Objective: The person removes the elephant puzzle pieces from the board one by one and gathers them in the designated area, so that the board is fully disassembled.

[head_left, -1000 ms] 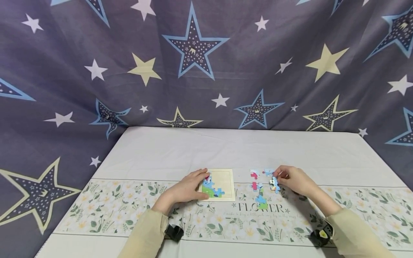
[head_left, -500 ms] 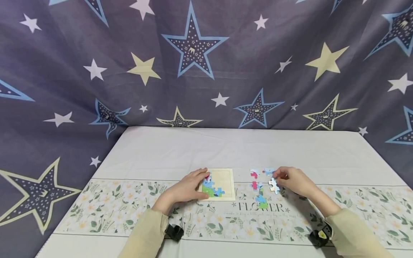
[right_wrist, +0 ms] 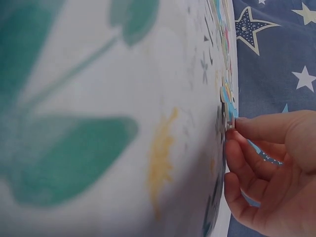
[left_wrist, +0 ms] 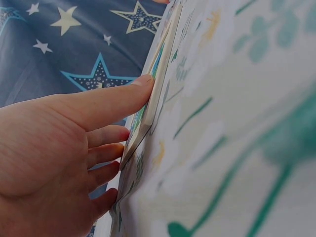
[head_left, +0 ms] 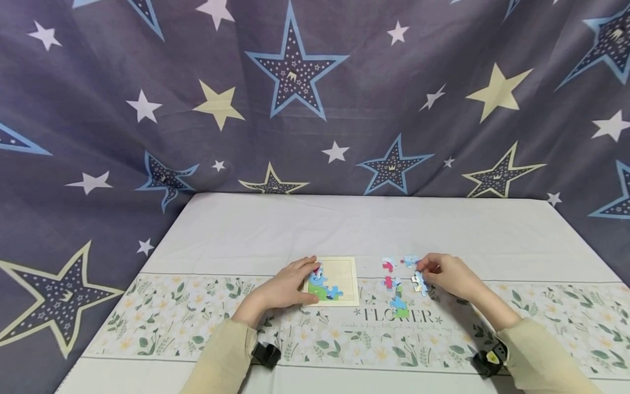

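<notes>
My left hand point(head_left: 285, 285) rests along the left side of a square, light wooden puzzle tray point(head_left: 348, 276), fingers nearly straight. Its thumb point(left_wrist: 128, 96) lies on the near rim in the left wrist view. Joined blue and green puzzle pieces point(head_left: 322, 291) fill the tray's lower left; the rest shows bare wood. To the right, my right hand point(head_left: 450, 276) pinches a blue and white puzzle piece point(head_left: 419, 283) between thumb and curled fingers, close over the tablecloth. The right wrist view shows that piece point(right_wrist: 229, 101) edge-on at the fingertips.
Several loose pieces lie between tray and right hand: a pink and white piece point(head_left: 388, 265), a blue one point(head_left: 408, 261), a pink one point(head_left: 390, 283) and a blue and green one point(head_left: 399, 307). A starry curtain point(head_left: 315, 137) hangs behind the table point(head_left: 275, 230).
The piece in my right hand tilts: its face looked paler half a second ago and shows more blue now. My left hand and the tray stay where they were.
</notes>
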Available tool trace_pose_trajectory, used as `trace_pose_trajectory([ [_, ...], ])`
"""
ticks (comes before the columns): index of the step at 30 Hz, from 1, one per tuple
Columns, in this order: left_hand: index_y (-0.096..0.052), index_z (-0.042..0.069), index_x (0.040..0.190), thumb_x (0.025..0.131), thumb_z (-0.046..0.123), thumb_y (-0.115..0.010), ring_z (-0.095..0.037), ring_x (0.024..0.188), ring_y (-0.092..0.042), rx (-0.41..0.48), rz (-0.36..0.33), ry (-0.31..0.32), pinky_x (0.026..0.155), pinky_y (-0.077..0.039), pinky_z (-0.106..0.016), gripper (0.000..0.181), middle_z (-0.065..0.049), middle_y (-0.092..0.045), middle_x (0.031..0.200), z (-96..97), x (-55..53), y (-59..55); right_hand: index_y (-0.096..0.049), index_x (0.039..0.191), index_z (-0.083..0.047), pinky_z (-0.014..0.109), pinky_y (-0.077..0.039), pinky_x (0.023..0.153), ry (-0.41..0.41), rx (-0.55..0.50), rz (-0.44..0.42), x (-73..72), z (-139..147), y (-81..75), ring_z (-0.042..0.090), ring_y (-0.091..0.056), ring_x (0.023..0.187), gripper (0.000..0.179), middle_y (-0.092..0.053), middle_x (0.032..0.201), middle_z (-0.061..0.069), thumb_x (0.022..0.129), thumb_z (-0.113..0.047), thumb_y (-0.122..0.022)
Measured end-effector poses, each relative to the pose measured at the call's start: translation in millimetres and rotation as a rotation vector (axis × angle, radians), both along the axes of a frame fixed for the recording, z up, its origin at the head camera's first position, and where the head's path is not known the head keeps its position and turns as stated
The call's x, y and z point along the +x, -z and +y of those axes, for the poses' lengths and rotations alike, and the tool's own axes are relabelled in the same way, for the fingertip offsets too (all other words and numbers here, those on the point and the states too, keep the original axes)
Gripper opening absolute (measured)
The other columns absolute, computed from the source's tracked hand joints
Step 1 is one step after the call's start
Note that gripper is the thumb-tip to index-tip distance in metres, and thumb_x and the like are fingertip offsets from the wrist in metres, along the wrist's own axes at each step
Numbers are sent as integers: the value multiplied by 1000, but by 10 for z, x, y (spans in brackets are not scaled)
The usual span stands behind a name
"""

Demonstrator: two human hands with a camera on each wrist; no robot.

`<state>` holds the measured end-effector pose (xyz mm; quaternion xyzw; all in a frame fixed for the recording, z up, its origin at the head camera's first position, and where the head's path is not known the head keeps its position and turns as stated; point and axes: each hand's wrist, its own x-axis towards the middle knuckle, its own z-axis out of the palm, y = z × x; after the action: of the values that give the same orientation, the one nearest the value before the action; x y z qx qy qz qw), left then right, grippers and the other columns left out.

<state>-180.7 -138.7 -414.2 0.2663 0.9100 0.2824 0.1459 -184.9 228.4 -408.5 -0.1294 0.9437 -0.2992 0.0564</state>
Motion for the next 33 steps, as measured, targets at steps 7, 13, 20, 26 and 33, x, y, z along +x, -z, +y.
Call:
trace_pose_trajectory([
  [7,-32,7,141,81,34,-66,-31,138,-16,-1,1,5,108,-19,-53,74,-10,-22,150,5,-6,-14,-63,89,-10,28,-39,61,2,-1,-4,1,5,-6,14,-48,68,7,-59,79,0,85,-7,-58],
  [13,-33,8,141,81,35,-66,-30,138,-16,-5,0,3,108,-18,-53,75,-10,-22,150,8,-8,-17,-63,90,-9,28,-40,61,-1,-9,-17,-3,4,-7,14,-49,68,7,-60,79,0,85,-7,-58],
  [20,-33,7,141,81,34,-66,-30,138,-17,-5,-3,2,108,-18,-52,74,-10,-22,150,9,-5,-25,-62,89,-10,28,-39,61,-5,-4,-12,2,-2,-4,14,-48,67,6,-60,79,0,85,-7,-58],
  [26,-32,7,141,81,34,-66,-30,138,-16,-1,-20,3,108,-18,-52,74,-9,-21,150,7,6,-17,-63,88,-11,27,-38,58,-11,0,-15,23,-9,7,13,-46,64,7,-59,77,-1,85,-7,-58],
  [33,-32,7,142,81,34,-65,-31,138,-16,-1,-5,8,108,-18,-52,74,-10,-21,150,-2,0,-8,-64,88,-11,27,-38,60,-31,-12,8,-2,-11,-5,12,-47,63,8,-59,74,-2,85,-6,-58],
])
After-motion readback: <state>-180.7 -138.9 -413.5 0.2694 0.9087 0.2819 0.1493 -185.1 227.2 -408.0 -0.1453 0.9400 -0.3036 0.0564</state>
